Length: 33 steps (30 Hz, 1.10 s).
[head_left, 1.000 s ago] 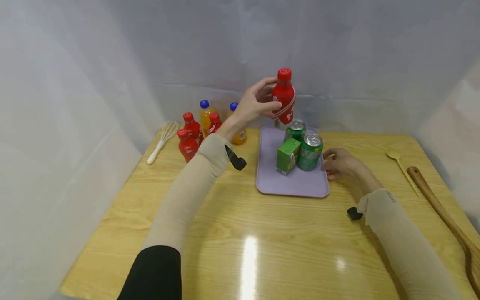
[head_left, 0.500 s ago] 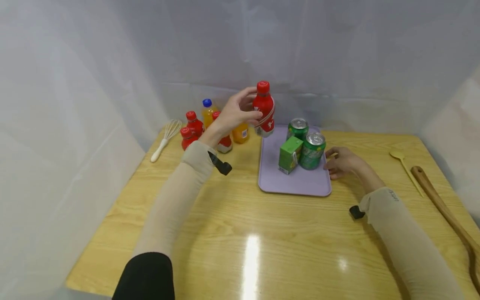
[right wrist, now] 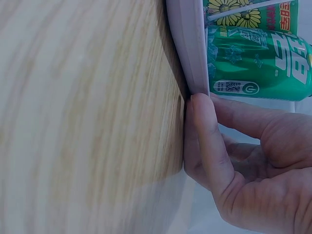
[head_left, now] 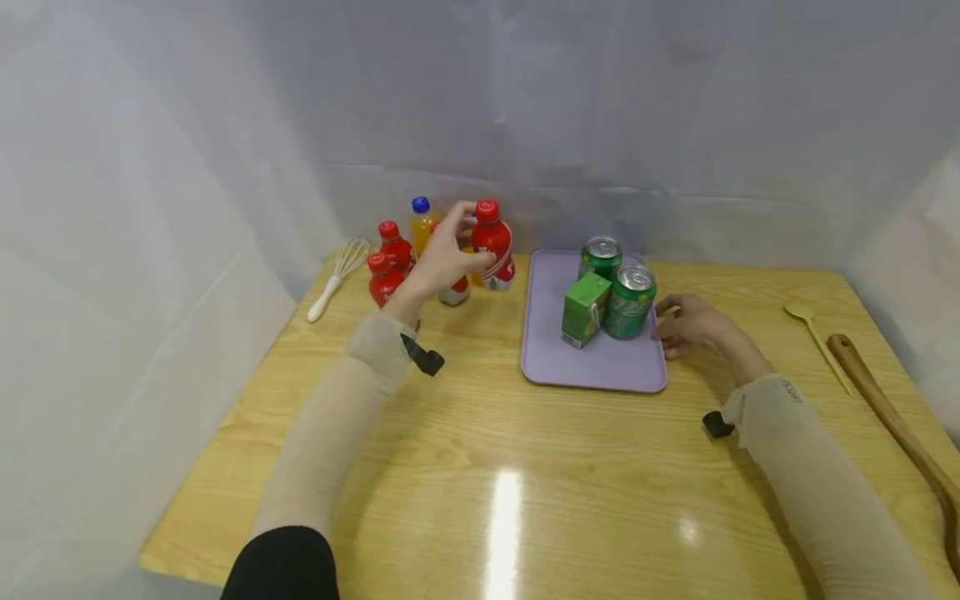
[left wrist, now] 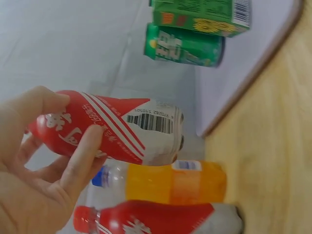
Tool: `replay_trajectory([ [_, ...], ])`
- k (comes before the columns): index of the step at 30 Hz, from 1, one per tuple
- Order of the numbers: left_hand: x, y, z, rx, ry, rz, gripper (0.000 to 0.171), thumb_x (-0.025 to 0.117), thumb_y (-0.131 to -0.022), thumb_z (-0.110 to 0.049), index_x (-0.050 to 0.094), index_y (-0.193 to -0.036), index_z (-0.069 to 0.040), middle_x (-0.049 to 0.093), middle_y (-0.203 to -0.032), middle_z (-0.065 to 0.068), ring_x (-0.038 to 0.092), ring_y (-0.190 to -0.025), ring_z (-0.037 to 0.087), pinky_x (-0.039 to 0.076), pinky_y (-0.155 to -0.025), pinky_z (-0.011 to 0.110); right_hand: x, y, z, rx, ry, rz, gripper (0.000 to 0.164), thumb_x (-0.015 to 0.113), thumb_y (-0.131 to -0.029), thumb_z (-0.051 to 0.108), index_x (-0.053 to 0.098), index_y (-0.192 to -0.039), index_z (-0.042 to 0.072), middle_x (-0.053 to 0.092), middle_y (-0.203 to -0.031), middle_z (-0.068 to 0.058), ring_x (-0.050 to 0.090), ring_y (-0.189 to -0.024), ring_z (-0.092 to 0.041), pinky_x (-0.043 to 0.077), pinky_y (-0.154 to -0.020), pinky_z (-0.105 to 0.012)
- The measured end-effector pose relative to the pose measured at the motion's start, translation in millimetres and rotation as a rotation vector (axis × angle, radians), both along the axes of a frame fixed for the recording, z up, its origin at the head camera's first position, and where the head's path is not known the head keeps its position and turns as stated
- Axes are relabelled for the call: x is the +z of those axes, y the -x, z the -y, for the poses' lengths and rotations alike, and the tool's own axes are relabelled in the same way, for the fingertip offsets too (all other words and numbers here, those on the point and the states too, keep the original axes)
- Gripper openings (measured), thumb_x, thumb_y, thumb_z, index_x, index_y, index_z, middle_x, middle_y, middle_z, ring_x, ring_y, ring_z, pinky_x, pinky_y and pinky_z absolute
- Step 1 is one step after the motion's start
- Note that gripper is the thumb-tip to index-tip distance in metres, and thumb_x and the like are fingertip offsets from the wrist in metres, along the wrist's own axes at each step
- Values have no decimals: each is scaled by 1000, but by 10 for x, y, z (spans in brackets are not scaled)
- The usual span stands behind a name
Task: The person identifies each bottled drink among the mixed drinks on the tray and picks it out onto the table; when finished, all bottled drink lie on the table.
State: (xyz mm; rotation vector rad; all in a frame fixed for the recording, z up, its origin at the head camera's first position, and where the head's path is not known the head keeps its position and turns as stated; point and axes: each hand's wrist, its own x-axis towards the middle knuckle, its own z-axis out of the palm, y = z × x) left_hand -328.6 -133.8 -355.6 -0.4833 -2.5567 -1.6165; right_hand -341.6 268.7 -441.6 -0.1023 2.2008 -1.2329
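Observation:
My left hand (head_left: 441,265) grips a red-labelled drink bottle (head_left: 493,242) between thumb and fingers, left of the lilac tray (head_left: 592,372). In the left wrist view the bottle's base (left wrist: 178,134) looks raised above the tabletop. Behind it stands an orange juice bottle (left wrist: 161,183), and another red bottle (left wrist: 161,218) is nearby. At the tray's right side, my right hand (head_left: 692,322) pinches the rim, as the right wrist view shows. On the tray stand two green soda cans, the front one (head_left: 630,307) and the rear one (head_left: 602,257), beside a green juice box (head_left: 585,308).
More red bottles (head_left: 386,279) and a blue-capped juice bottle (head_left: 421,221) stand at the back left, partly behind my left hand. A whisk (head_left: 335,279) lies left of them. A yellow spoon (head_left: 817,343) and a long wooden utensil (head_left: 885,417) lie at right.
My left hand has carried the red bottle leftward and down, from above the tray's back to beside the orange juice bottle. My right hand stays at the tray's edge.

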Motion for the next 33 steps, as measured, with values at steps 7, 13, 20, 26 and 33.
replay_trajectory([
  [7, -149, -102, 56, 101, 141, -2, 61, 74, -84, -10, 42, -134, -20, 55, -132, 9, 55, -118, 26, 50, -99, 45, 16, -13, -32, 8, 8, -13, 62, 59, -93, 4, 24, -143, -8, 56, -93, -11, 63, -74, -14, 61, -69, -30],
  [13, -256, -178, 80, 125, 187, 27, 62, 74, -83, -9, 40, -134, -17, 55, -135, 11, 53, -125, 29, 45, -107, 47, 24, -17, -50, 1, -5, -30, 66, 59, -93, 4, 21, -146, -5, 54, -98, -14, 63, -77, -15, 61, -70, -31],
  [20, -364, -214, 106, 167, 201, 80, 62, 74, -83, -7, 40, -134, -15, 53, -136, 13, 51, -127, 29, 44, -109, 47, 23, -14, -58, 6, -21, -32, 66, 60, -93, 6, 22, -146, -4, 53, -103, -16, 63, -78, -16, 61, -72, -31],
  [26, -386, -262, 95, 188, 202, 110, 61, 73, -84, -7, 39, -133, -14, 51, -139, 12, 49, -130, 29, 43, -110, 48, 15, -24, -70, 1, -19, -30, 66, 60, -94, 6, 21, -147, -4, 52, -105, -17, 63, -79, -16, 61, -72, -31],
  [33, -359, -299, 77, 206, 206, 146, 62, 71, -85, -7, 35, -135, -15, 47, -143, 14, 46, -134, 32, 41, -112, 48, -7, -12, -108, -5, -23, -35, 67, 60, -93, 5, 21, -147, -5, 53, -100, -14, 63, -76, -15, 61, -70, -31],
])
